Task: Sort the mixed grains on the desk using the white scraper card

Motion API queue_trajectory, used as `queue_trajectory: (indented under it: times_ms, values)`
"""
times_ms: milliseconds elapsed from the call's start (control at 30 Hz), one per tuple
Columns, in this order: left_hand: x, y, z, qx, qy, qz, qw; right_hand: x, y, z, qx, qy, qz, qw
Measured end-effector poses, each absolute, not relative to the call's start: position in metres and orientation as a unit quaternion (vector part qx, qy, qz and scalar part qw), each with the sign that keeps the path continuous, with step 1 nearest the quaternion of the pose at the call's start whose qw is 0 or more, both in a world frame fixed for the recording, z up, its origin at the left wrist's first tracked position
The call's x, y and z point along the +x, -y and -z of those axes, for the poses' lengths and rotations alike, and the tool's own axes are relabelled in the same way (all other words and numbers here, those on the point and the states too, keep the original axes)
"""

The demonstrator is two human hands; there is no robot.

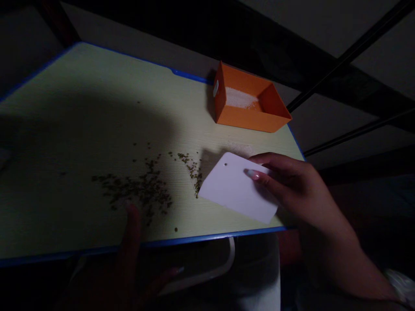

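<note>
My right hand (pixel 292 185) holds a white plastic dough scraper (pixel 233 185) with a small hole in one corner, thumb on top and fingers behind. The scraper's left edge is beside a narrow trail of small greenish beans or seeds (pixel 191 168). A larger scattered heap of them (pixel 136 188) lies to the left, in shadow. My left hand (pixel 132 259) is at the table's front edge, just below this heap. Its fingers are apart, with nothing seen between them, though much of the hand is dark.
An orange open box (pixel 249 119) with white grains (pixel 240 98) inside stands at the back right of the pale, blue-edged table (pixel 106 82). A thin patch of white grains (pixel 240 149) lies in front of it. A pale seat (pixel 262 263) shows below the table.
</note>
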State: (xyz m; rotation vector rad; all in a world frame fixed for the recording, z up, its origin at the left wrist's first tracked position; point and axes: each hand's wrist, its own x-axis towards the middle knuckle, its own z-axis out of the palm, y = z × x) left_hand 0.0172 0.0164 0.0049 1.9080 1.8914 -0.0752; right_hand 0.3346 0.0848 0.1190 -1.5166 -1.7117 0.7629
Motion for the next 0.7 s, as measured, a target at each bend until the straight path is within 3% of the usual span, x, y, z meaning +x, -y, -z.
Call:
queue_trajectory:
  times_ms: [333,700]
  values:
    - [0.029,-0.022,-0.031,0.703,-0.683,0.005,0.198,0.332,-0.087,-0.118,-0.571,0.678,-0.312,0.341]
    - [0.02,-0.022,-0.023,0.704,-0.679,-0.005,0.208,0.319,-0.09,-0.114,-0.559,0.692,-0.314,0.333]
